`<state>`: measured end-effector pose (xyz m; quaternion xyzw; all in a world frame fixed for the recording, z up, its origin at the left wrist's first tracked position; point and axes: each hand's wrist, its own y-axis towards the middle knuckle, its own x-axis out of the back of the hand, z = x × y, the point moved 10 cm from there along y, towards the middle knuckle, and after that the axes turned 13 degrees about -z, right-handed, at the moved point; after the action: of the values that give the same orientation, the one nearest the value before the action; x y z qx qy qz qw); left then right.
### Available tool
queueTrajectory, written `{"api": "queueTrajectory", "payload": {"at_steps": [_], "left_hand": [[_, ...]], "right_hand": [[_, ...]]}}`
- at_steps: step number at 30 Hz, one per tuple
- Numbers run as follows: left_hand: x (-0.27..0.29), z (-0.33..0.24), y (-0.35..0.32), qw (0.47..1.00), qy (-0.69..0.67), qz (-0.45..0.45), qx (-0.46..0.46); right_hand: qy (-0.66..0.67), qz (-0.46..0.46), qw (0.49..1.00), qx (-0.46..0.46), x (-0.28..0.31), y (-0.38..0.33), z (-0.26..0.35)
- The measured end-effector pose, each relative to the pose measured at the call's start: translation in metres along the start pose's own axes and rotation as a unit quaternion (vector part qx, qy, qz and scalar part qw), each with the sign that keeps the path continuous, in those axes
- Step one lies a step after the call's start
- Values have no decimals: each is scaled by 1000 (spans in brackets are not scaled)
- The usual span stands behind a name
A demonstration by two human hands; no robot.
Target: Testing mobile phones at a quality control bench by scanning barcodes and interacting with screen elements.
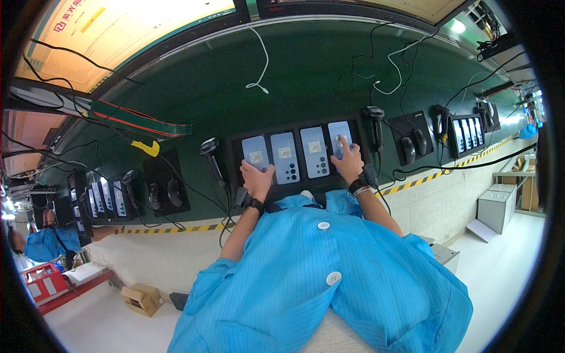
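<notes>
Several light blue smartphones lie in a row, backs up, in a black tray on the bench before me. My left hand spans the lower end of the leftmost smartphone, fingers at its left edge and thumb at its right, gripping it. At the row's other end my right hand grips the rightmost smartphone, thumb at its left edge and index finger resting on its back. Between them, two smartphones are untouched. The phones carry small pale labels; hands partly cover the outer two.
Barcode scanners stand on both sides of the tray. Black mats with mice lie farther out. More phone trays sit along the bench. Loose cables and a large monitor are behind. Striped tape marks the front edge.
</notes>
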<state>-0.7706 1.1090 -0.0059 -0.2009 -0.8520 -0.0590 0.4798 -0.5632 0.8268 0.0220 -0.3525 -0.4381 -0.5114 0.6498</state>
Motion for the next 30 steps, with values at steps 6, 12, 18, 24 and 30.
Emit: {"api": "queueTrajectory", "payload": {"at_steps": [6, 12, 18, 24, 30], "left_hand": [[0, 1, 1, 1000, 8, 4, 4], [1, 0, 1, 1000, 5, -5, -4], [0, 1, 1, 1000, 8, 0, -8], [0, 0, 0, 1000, 12, -2, -9], [0, 1, 0, 1000, 0, 1, -2]], "right_hand": [[-4, 12, 1000, -15, 2, -1, 0], [6, 7, 1000, -16, 0, -1, -1], [43, -13, 999, -4, -3, 1, -5], [39, -37, 999, 2, -3, 1, -5], [42, -37, 998, -2, -5, 2, -8]]}}
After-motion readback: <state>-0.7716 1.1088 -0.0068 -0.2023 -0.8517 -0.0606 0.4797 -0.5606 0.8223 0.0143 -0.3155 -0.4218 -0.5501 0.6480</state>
